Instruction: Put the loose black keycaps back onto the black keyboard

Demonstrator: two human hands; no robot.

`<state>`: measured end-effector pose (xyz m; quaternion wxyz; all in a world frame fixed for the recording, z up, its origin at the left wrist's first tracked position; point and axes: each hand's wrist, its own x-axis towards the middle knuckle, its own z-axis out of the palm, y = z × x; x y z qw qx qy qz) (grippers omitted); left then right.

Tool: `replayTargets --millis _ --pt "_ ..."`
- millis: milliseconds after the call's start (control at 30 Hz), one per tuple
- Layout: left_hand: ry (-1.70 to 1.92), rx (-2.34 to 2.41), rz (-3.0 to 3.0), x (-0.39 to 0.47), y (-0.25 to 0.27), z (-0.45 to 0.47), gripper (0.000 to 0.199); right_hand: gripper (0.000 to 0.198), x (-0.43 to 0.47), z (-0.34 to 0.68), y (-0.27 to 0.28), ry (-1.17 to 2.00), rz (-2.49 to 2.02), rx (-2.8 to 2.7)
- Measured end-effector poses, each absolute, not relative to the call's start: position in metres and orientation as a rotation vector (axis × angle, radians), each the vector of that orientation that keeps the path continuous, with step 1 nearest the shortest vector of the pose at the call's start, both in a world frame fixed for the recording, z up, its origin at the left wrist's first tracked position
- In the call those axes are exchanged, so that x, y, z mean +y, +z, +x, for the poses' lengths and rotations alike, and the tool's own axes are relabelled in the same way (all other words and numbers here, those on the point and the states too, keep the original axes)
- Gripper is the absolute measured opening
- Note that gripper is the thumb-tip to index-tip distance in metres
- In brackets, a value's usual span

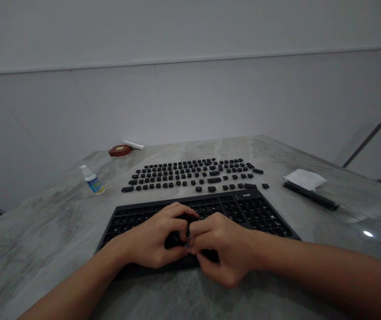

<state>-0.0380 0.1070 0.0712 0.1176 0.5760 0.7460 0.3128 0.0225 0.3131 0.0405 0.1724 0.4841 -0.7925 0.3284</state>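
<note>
A black keyboard base (263, 215) lies in front of me, its key sockets bare of caps wherever they show. Over its lower middle, my left hand (162, 233) rests with thumb and fingers curled in a pinch. My right hand (222, 249) meets it there, also closed, fingertips against the left thumb and fingers. Whatever the two hands pinch between them is too small and hidden to make out. Just behind the base, loose black keycaps (214, 180) are laid out in rows that follow a keyboard layout.
A small white spray bottle (93, 181) with a blue label stands at the left. Farther back lie a reddish-brown case (120, 150) and a white strip (133, 145). On the right, a dark long tool (310, 195) lies by a white cloth or tissue (305, 178). A wall backs the marble-patterned table (60, 226).
</note>
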Motion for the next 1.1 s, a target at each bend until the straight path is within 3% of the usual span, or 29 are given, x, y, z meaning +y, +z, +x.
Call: replayTargets --millis 333,633,1100 --pt "0.918 2.18 1.671 0.107 0.072 -0.04 0.012 0.011 0.315 0.026 0.05 0.797 1.387 -2.387" --pt "0.942 2.173 1.646 0.107 0.066 -0.042 0.012 0.008 0.316 0.034 0.057 0.47 1.352 -2.549" --pt "0.938 2.197 1.495 0.113 0.068 -0.041 0.026 0.007 0.314 0.039 0.061 0.413 1.34 -2.593"
